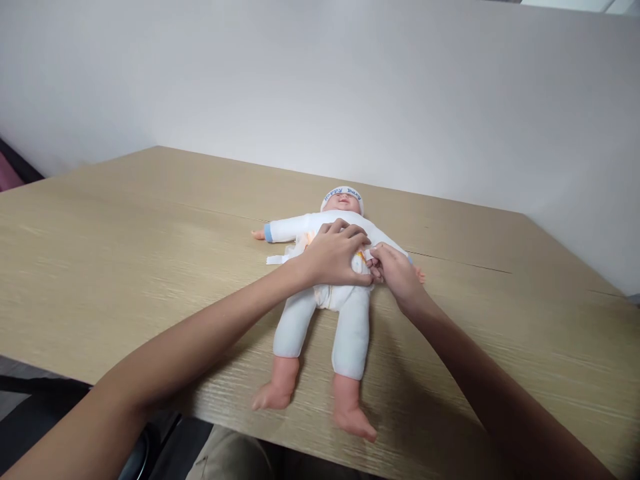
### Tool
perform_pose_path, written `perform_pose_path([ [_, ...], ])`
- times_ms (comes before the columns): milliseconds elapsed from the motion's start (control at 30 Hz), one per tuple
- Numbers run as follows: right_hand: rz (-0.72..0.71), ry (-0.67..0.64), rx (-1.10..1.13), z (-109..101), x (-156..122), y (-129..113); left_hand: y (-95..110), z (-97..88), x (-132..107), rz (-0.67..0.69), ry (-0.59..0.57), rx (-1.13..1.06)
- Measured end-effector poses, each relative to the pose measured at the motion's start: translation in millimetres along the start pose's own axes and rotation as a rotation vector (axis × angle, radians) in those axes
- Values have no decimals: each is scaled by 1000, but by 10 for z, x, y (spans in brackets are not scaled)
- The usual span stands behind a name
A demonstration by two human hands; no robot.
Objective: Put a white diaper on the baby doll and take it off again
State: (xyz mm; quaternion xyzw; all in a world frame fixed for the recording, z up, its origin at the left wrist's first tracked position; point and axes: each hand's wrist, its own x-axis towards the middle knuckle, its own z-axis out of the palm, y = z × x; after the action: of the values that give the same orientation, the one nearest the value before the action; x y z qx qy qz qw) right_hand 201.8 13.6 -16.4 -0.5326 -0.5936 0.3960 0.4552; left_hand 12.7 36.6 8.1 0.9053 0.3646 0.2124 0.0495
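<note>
The left hand (336, 257) lies open-gripped on the baby doll (353, 333), steadying it on the bench (125, 267), while the grip of the right hand (397, 272) pinches its diaper (333, 297).

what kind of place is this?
Probably a plain indoor room, maybe an office or training space: a light-wood table, a blank white wall behind it, and a baby doll lying face up on the table.

Open table (125, 267), seemingly, around the doll (351, 320)

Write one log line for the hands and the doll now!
doll: on back, table | left hand: resting on belly | right hand: fingertips at waist
</note>
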Motion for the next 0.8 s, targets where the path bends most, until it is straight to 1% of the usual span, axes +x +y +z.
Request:
perform_pose_path([
  [133,36,-16,-13,50,64,-66,-7,9,-3,-6,0,-26],
  [233,22,-3,-2,68,28,-78,-2,25,-4,-17,10,-52],
  [300,-18,15,0,75,-63,-71,-18,2,-5,-17,11,-93],
  [367,-127,53,-80,69,-202,-55,-80,-67,-14,7,-17,-185],
  [433,-323,82,-248,46,-358,-25,-202,-172,-42,60,-80,-338],
  [467,-429,74,-337,28,-428,-3,-286,-227,-66,76,-105,-425],
  [500,-519,45,-411,9,-486,23,-380,-277,-98,66,-115,-508],
  [533,-586,1,-464,-11,-529,54,-482,-316,-139,24,-107,-575],
  [600,-646,-85,-515,-45,-569,117,-689,-351,-241,-126,-42,-640],
  [667,-662,-121,-529,-67,-564,170,-873,-336,-357,-273,14,-666],
  [733,-678,-120,-529,-76,-538,197,-1005,-301,-460,-330,-13,-717],
  [800,-690,-103,-515,-74,-509,187,-1077,-275,-527,-331,-99,-793],
])
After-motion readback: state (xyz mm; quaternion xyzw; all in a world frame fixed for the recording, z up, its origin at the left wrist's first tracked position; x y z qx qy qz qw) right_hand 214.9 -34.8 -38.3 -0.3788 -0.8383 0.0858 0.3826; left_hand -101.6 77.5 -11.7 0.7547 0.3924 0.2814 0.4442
